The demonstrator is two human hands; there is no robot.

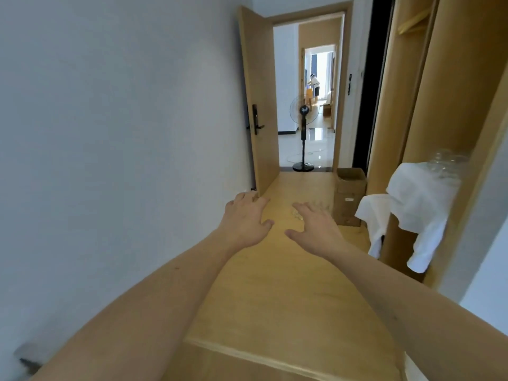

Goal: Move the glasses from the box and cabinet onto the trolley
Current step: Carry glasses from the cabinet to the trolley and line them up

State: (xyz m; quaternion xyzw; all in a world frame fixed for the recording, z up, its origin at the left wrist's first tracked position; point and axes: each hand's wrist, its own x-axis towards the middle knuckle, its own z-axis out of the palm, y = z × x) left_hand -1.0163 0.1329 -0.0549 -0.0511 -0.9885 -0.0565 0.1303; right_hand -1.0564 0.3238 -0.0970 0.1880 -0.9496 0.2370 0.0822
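Both hands reach out over the wooden bench [275, 284], empty, fingers spread: left hand [244, 218] at 11 o'clock, right hand [316, 229] at 1 o'clock, a gap between them. I judge this the reaching step, nothing gripped yet. At 3 o'clock stands the cabinet [439, 105], its shelf draped in white cloth [417, 199], with blurred clear glasses [448, 163] on the cloth. A cardboard box [349, 196] sits at the bench's far end, 1 o'clock. One small glass [297, 213] lies just under my right fingertips. Next I should close on it gently. I see no trolley.
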